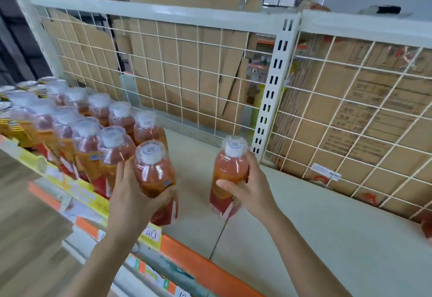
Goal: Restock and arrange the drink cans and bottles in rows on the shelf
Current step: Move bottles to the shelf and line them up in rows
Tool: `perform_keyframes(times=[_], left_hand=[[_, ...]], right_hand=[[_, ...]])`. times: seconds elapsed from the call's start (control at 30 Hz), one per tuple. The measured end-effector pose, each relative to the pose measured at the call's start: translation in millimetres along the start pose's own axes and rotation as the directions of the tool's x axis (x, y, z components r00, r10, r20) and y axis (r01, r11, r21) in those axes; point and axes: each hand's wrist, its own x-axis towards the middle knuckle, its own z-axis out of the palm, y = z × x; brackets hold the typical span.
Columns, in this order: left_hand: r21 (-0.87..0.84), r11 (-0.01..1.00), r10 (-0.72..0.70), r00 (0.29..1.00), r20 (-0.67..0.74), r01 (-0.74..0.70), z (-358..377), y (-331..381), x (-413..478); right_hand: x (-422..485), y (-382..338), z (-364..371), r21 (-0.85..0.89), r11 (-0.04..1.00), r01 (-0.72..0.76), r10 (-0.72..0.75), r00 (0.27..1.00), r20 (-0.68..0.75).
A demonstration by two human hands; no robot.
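**Shelf layout, left to right**

Rows of clear plastic orange-drink bottles (93, 119) pack the pale metal shelf's (304, 215) left side, with silver-topped cans (25, 85) at far left. A front bottle (154, 170) is just right of the rows, and a lone bottle (230, 168) is mid-frame. The white wire grid (187, 74) is behind, with brown cardboard boxes (362, 109) beyond it.

Take the slotted upright (273, 91) as the mark. In front of it and to its right the shelf board (327, 238) lies bare, open from the front edge. Level with it, the wire mesh back (187, 81) closes the rear on both sides, with cardboard (364, 100) behind. Well to its left, packed bottle rows (93, 128) block the way, with cans (28, 86) beyond them. Between rows and upright runs a bare lane, narrowed by two gripped bottles: the near bottle (154, 170) in the left hand (131, 194) at the rows' end, and the far bottle (230, 173) in the right hand (252, 187) just before the upright's foot.
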Motion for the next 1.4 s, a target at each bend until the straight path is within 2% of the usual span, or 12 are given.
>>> perform_keyframes(times=[0.17, 0.37, 0.6, 0.77, 0.87, 0.97, 1.07, 1.2, 1.3, 1.4], left_hand=[[0.135, 0.987, 0.099, 0.992, -0.082, -0.087, -3.4, 5.0, -4.1], [0.161, 0.967, 0.206, 0.977, -0.056, -0.195, -14.4, -8.1, -2.4], [0.107, 0.975, 0.198, 0.979, -0.040, -0.192, -14.7, -6.6, -3.5], [0.132, 0.979, 0.165, 0.986, -0.040, -0.158, -11.0, -5.7, -8.9], [0.120, 0.983, 0.146, 0.989, -0.031, -0.141, -9.4, -4.3, -13.7], [0.085, 0.988, 0.134, 0.991, -0.019, -0.132, -11.2, -2.3, -19.6], [0.109, 0.985, 0.136, 0.990, -0.023, -0.133, -15.2, 1.0, -27.6], [0.168, 0.972, 0.177, 0.981, -0.072, -0.163, -20.5, 12.4, -41.9], [0.235, 0.945, 0.249, 0.966, -0.062, -0.228, -19.3, 30.6, -53.8], [0.254, 0.923, 0.288, 0.957, 0.041, -0.289, -11.3, 55.5, -62.2]], right_hand=[[37.2, -9.4, 44.8, 0.010, 0.999, 0.045, -0.046, 0.995, 0.091], [62.7, -17.2, 78.2, 0.101, 0.993, 0.054, -0.073, 0.979, 0.191], [63.5, -18.0, 83.8, 0.138, 0.990, 0.014, -0.055, 0.955, 0.293], [51.7, -24.1, 83.3, 0.096, 0.994, 0.058, -0.084, 0.952, 0.293], [42.9, -26.5, 75.5, 0.003, 0.996, 0.090, -0.087, 0.952, 0.293], [32.6, -23.9, 58.9, -0.168, 0.976, 0.138, -0.088, 0.957, 0.277], [16.2, -19.7, 30.6, -0.344, 0.919, 0.190, -0.120, 0.969, 0.217], [-16.6, -9.6, -23.7, -0.490, 0.839, 0.237, -0.185, 0.971, 0.154], [-47.2, 2.9, -71.6, -0.573, 0.787, 0.227, -0.222, 0.972, 0.080], [-78.7, 15.5, -120.0, -0.627, 0.765, 0.149, -0.208, 0.978, -0.021]])
